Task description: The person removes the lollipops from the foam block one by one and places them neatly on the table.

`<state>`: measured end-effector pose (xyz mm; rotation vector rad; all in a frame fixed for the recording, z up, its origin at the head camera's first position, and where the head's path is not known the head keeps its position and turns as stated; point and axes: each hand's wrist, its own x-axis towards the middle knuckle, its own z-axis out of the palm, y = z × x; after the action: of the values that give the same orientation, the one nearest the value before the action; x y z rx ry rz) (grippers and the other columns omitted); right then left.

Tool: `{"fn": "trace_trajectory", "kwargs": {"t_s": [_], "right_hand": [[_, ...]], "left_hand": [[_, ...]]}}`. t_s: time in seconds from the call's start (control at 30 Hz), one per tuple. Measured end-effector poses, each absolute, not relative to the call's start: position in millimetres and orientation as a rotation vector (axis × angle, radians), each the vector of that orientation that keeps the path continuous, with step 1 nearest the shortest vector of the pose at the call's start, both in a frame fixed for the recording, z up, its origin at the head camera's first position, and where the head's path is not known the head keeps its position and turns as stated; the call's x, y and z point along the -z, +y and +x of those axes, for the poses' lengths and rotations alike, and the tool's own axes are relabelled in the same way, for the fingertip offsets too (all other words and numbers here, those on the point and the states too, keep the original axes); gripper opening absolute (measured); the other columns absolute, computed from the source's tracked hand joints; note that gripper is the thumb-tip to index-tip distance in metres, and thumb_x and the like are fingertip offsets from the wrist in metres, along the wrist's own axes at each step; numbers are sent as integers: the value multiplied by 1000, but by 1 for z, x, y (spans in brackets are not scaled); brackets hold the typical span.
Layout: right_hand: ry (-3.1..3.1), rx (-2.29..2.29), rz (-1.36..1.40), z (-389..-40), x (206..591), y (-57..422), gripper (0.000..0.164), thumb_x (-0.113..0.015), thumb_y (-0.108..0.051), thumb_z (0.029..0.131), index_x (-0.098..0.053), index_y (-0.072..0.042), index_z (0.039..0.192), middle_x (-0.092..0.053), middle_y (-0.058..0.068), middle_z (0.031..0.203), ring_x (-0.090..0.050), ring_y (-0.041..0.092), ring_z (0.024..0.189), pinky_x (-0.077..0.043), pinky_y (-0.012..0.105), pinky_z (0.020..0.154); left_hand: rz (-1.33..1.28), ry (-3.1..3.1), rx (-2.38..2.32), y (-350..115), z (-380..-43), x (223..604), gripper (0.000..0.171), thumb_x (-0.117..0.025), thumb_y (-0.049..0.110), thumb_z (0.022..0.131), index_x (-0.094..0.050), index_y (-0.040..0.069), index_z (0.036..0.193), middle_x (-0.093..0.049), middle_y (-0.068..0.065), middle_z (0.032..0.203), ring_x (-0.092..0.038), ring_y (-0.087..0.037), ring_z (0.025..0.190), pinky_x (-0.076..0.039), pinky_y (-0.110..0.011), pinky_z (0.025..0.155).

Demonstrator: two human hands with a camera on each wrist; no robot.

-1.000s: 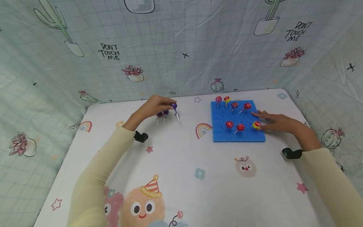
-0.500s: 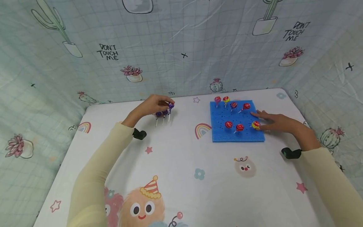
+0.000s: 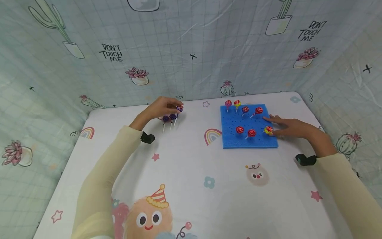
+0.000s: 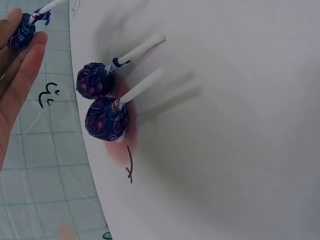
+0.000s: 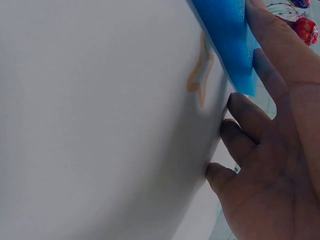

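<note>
My left hand (image 3: 158,109) pinches the head of a purple-wrapped lollipop (image 4: 21,34) at the table's back left, its white stick pointing down in the head view. Beside that hand, two more purple lollipops (image 4: 95,80) lie close together on the table, their sticks toward the front. A blue foam board (image 3: 234,141) bears several lollipops on tilted or upright sticks. At its right edge is my right hand (image 3: 293,128), fingers spread; the thumb is by a yellow-and-red lollipop (image 3: 268,130). Contact between thumb and lollipop cannot be told.
A white printed table (image 3: 185,159) stretches between the lollipop group and the board. Patterned cloth (image 3: 167,39) hangs behind it and at both sides. On the board's back row stand a pink lollipop (image 3: 228,103) and a yellow one (image 3: 237,103).
My left hand has shifted a little left with the purple lollipop, bringing it nearer the other two. Its stick's tilt has changed. The right hand stays at the board.
</note>
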<state>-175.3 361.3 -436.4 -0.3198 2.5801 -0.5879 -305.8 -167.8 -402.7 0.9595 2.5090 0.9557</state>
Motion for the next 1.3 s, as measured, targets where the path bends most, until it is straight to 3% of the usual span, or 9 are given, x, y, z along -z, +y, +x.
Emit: {"fn": "trace_trajectory", "kwargs": {"t_s": [0.13, 0.27, 0.37, 0.63, 1.1, 1.3], "right_hand": [[2574, 593, -308, -177, 436, 362, 87, -68, -52, 93, -28, -16, 161, -12, 29, 165, -9, 59, 147, -14, 82, 107], [2562, 607, -292, -177, 437, 362, 87, -69, -50, 94, -27, -15, 161, -11, 30, 165, -8, 58, 147, -13, 82, 108], [2554, 610, -288, -177, 437, 361, 86, -69, -49, 94, -27, -16, 161, -11, 30, 165, -8, 58, 148, -13, 81, 108], [2570, 598, -327, -177, 435, 361, 84, -69, -46, 94, -29, -15, 161, -13, 30, 164, -10, 57, 148, -15, 81, 108], [2563, 622, -333, -177, 435, 363, 83, -69, -45, 95, -29, -15, 161, -13, 29, 165, -11, 56, 148, -15, 81, 108], [2564, 621, -323, -176, 435, 363, 83, -69, -44, 95, -29, -15, 161, -13, 30, 164, -11, 57, 148, -14, 82, 108]], "left_hand": [[970, 2556, -895, -165, -311, 405, 36, -71, 16, 97, -68, 3, 131, -71, -10, 126, -69, -21, 109, -56, -37, 90], [937, 2580, -859, -162, -313, 408, 34, -72, 17, 97, -71, 6, 128, -72, -10, 124, -63, -18, 88, -49, -31, 73], [904, 2582, -840, -162, -314, 411, 32, -72, 18, 97, -72, 7, 127, -73, -9, 122, -55, -19, 80, -44, -30, 68], [923, 2600, -836, -161, -314, 413, 25, -74, 16, 95, -77, 7, 118, -73, -9, 121, -67, -21, 104, -54, -39, 89], [830, 2565, -835, -161, -317, 418, 32, -76, 12, 93, -73, 6, 124, -71, -13, 124, -70, -25, 106, -56, -41, 94], [845, 2585, -783, -161, -317, 416, 31, -73, 15, 96, -73, 9, 126, -70, -11, 126, -63, -23, 105, -53, -41, 93]]}}
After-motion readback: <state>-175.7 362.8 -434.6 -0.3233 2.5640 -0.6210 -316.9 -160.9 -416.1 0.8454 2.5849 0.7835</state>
